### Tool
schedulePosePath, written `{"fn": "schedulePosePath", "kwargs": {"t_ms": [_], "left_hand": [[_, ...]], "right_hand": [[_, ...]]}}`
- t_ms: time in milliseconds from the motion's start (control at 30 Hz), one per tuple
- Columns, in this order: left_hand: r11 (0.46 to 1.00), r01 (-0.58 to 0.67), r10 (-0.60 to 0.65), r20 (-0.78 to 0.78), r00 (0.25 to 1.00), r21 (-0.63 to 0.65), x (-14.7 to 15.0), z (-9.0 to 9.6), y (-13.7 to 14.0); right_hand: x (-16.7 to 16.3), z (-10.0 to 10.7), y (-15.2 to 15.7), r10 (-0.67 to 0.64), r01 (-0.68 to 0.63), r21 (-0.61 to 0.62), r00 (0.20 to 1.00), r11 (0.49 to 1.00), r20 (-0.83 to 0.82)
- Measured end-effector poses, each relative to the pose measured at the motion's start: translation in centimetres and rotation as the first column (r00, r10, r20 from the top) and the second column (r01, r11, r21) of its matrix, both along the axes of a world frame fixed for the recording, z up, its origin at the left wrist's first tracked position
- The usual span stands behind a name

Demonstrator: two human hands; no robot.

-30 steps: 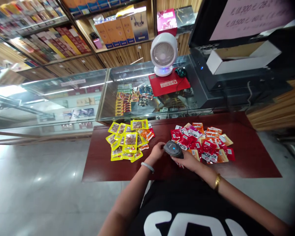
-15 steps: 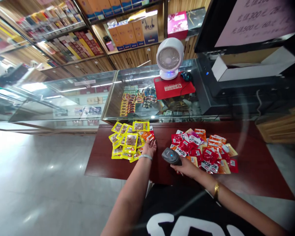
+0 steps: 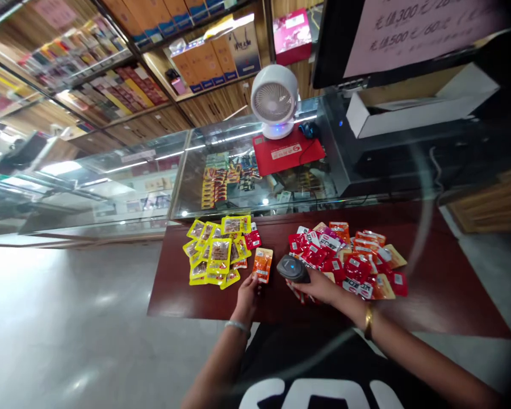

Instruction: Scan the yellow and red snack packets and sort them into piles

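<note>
My left hand (image 3: 249,289) pinches the lower edge of an orange snack packet (image 3: 263,264), held just above the dark red tabletop (image 3: 170,298). In my right hand (image 3: 321,286) is a dark grey barcode scanner (image 3: 293,268), its head pointing left toward that packet. A pile of yellow-edged clear snack packets (image 3: 219,253) lies to the left, with a red packet (image 3: 252,237) at its right side. Under and beyond my right hand spreads a mixed heap of red, white and orange snack packets (image 3: 357,267).
A glass display counter (image 3: 183,199) borders the table's far edge. On it stand a white fan (image 3: 275,99), a red mat (image 3: 287,154) and a mouse (image 3: 309,130). To the right are a monitor (image 3: 332,45) and an open white box (image 3: 421,116). Shelves with boxes line the back.
My left hand has drawn back from beside the yellow pile toward me, bringing the orange packet nearer the scanner. The right hand still holds the scanner. The camera view has shifted slightly.
</note>
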State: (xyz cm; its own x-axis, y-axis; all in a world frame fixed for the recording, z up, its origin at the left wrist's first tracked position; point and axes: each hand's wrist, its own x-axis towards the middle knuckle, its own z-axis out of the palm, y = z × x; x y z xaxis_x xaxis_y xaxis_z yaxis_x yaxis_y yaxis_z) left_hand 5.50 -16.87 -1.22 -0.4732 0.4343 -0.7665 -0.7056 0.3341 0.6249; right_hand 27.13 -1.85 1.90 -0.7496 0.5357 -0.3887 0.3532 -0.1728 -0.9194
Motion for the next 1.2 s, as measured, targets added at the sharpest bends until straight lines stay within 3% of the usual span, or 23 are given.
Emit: {"fn": "schedulePosePath", "kwargs": {"t_ms": [133, 233, 433, 767, 833, 900, 1000, 1067, 1133, 1200], "left_hand": [[0.998, 0.036, -0.037, 0.029, 0.999, 0.058, 0.0, -1.6, -0.1], [0.993, 0.076, -0.079, 0.03, 0.996, 0.085, 0.1, -1.8, -0.2], [0.983, 0.074, -0.084, 0.047, 0.995, 0.168, 1.3, -0.2, -0.4], [0.991, 0.066, -0.062, -0.031, 0.998, 0.12, 2.1, 2.5, 0.1], [0.989, 0.095, -0.088, -0.068, 0.994, 0.11, 2.9, 3.0, 0.8], [0.971, 0.202, -0.19, -0.1, 0.977, 0.129, 3.7, 3.0, 2.0], [0.882, 0.455, -0.438, -0.142, 0.888, 0.124, 4.1, 2.3, 4.8], [0.842, 0.537, -0.525, -0.294, 0.799, -0.042, 2.9, 2.0, 6.8], [0.805, 0.5, -0.587, -0.549, 0.594, -0.319, 0.6, 2.0, 8.6], [0.712, 0.428, -0.687, -0.679, 0.259, -0.557, -2.4, 2.1, 10.0]], "right_hand": [[-0.2, 0.6, -0.2, -0.049, 0.046, 0.032, 0.995, 0.998, 0.082], [-0.6, 1.6, -0.7, -0.055, 0.045, 0.073, 0.989, 0.996, 0.134], [-1.9, 2.6, -1.4, -0.015, 0.003, 0.076, 0.988, 0.997, 0.155], [-0.5, 2.0, -0.3, -0.021, 0.021, 0.002, 0.997, 1.0, 0.076], [-0.1, 2.6, -0.2, -0.003, 0.004, -0.025, 1.0, 1.0, 0.027], [0.2, 3.3, -0.2, 0.009, -0.009, -0.035, 1.0, 0.999, -0.025], [0.6, 4.0, -0.2, -0.01, 0.01, -0.081, 1.0, 0.997, 0.004], [0.8, 3.9, -0.1, -0.055, 0.058, -0.07, 0.998, 0.996, 0.037], [0.8, 3.4, -0.1, -0.086, 0.089, -0.041, 0.994, 0.995, 0.061], [0.6, 2.5, -0.3, -0.097, 0.099, -0.022, 0.992, 0.995, 0.077]]}}
